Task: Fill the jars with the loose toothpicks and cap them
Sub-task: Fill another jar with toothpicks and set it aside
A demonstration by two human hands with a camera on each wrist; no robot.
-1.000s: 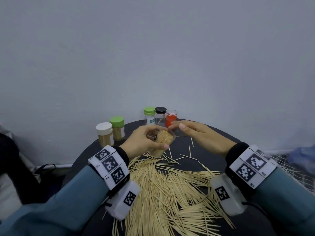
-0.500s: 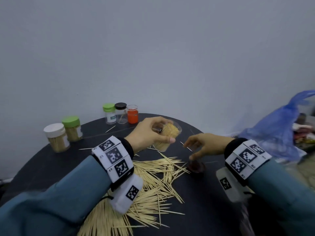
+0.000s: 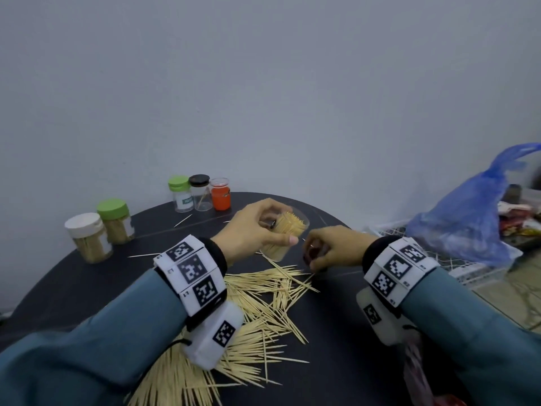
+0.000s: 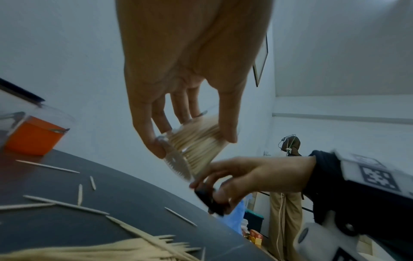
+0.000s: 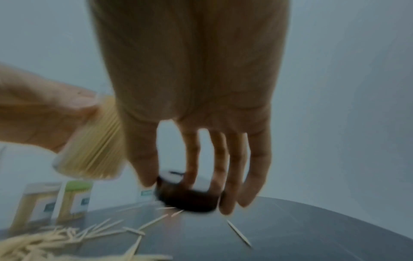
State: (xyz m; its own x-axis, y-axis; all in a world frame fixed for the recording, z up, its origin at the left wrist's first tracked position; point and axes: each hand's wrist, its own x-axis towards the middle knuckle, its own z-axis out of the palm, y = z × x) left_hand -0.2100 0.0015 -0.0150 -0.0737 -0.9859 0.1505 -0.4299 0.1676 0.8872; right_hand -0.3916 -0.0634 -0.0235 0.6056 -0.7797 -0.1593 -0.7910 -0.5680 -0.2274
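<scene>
Left hand (image 3: 257,227) gripped the full, tilted toothpick jar (image 3: 282,238); right hand (image 3: 330,250) pinched its dark cap (image 4: 209,199). Jar should be levelled before capping.

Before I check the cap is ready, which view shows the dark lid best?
Left wrist: the dark lid shows pinched by the right hand, edge sharp. Right wrist shows it blurred; head view hides most of it.

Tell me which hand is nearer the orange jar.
Left. The left hand, gripping the toothpick jar, is just right of the orange jar; the right hand is farther right.
</scene>
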